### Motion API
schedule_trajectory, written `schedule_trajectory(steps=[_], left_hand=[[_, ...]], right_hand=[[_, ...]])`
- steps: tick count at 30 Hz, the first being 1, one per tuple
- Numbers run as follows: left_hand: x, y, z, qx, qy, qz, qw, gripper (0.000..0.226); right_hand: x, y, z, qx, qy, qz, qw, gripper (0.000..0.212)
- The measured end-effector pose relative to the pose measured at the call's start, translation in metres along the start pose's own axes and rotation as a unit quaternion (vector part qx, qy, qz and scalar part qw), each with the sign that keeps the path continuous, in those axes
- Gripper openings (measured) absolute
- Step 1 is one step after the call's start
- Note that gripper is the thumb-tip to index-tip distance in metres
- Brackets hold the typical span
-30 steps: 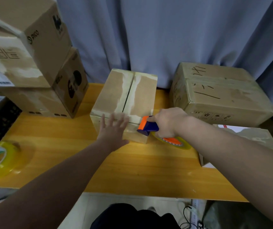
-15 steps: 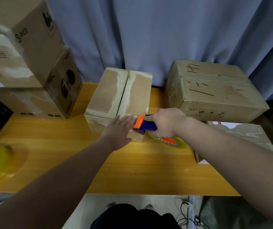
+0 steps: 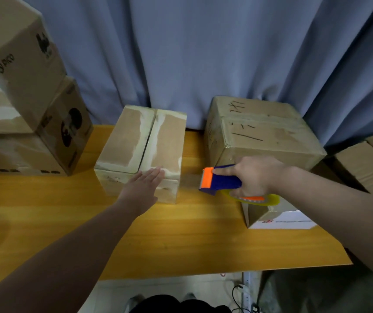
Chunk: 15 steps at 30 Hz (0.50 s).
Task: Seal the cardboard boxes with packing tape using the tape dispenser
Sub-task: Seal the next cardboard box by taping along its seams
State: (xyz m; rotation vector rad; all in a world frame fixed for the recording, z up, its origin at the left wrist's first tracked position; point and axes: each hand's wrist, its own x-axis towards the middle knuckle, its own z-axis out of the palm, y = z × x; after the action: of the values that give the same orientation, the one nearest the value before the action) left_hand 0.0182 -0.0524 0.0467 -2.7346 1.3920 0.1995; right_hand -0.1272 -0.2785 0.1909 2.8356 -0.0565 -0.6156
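While left hand (image 3: pixel 143 188) lies flat, fingers straight, on box (image 3: pixel 122 143) | right hand (image 3: pixel 254 177) grips tape dispenser (image 3: pixel 221 180) near it

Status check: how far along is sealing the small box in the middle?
Done: the small brown cardboard box has its flaps closed. In hand: the left hand presses flat on its near top edge; the right hand grips the blue and orange tape dispenser just right of the box, off it. Left: the centre seam shows a dark gap with no tape visible over it, so that run remains.
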Motion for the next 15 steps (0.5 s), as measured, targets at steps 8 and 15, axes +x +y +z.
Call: schedule_trajectory(steps=[8,15], left_hand=[[0.007,0.023,-0.009,0.049,-0.058,-0.028,0.997,0.087],[0.005,0.036,0.010,0.112,0.011,-0.017,0.994,0.079]], right_hand=[[-0.002,-0.003,0.012,-0.048,0.024,-0.014,0.998,0.065],[0.000,0.004,0.025,-0.027,0.038,-0.019,0.999,0.065]])
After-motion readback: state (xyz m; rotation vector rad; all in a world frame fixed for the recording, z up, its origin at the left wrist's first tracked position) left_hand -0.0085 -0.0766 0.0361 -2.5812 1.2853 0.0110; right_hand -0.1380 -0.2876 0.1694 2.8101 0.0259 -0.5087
